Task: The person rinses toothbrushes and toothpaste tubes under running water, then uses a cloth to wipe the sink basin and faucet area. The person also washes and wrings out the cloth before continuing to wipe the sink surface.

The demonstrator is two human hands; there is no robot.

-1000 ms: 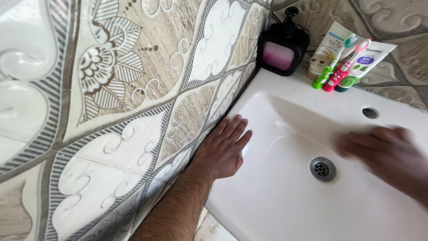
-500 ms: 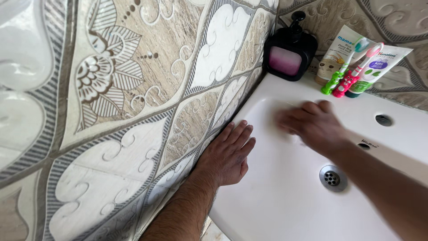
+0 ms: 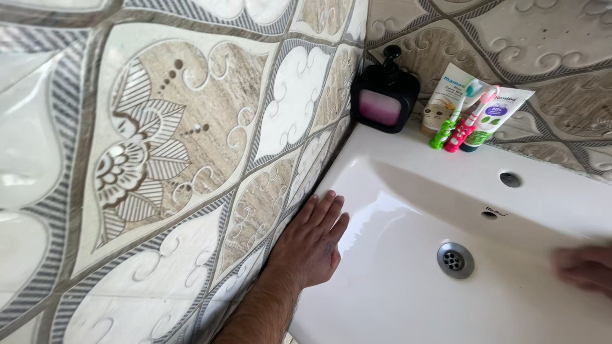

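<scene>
The left hand [image 3: 312, 245] is laid flat and open, palm down, on the left rim of the white sink [image 3: 408, 159], with the fingers extended toward the far end and the wrist touching the patterned tile wall [image 3: 191, 159]. Nothing is held in it. The right hand [image 3: 583, 267] is seen at the right edge of the view, low over the basin's right inner slope; it is blurred, so it cannot be told whether it is open, closed or holding anything.

The basin occupies the near right of the scene. The metal drain [image 3: 455, 260] lies between the two hands, nearer the right one.

Recommended practice for wiping the basin, given as a judgement:

1. The left palm should be kept flat on the rim, so that the body is braced.
2. Strokes should be overlapped across the slope and around the drain ring, where residue is likely to collect.
3. The small overflow hole [image 3: 489, 215] and the tap hole [image 3: 510, 179] should be passed over lightly.
4. Wide sweeps toward the far ledge should be shortened: the black soap dispenser [image 3: 384, 102], the two tubes [image 3: 446, 95] and the two toothbrushes [image 3: 459, 124] stand close together there and could be knocked over.
</scene>
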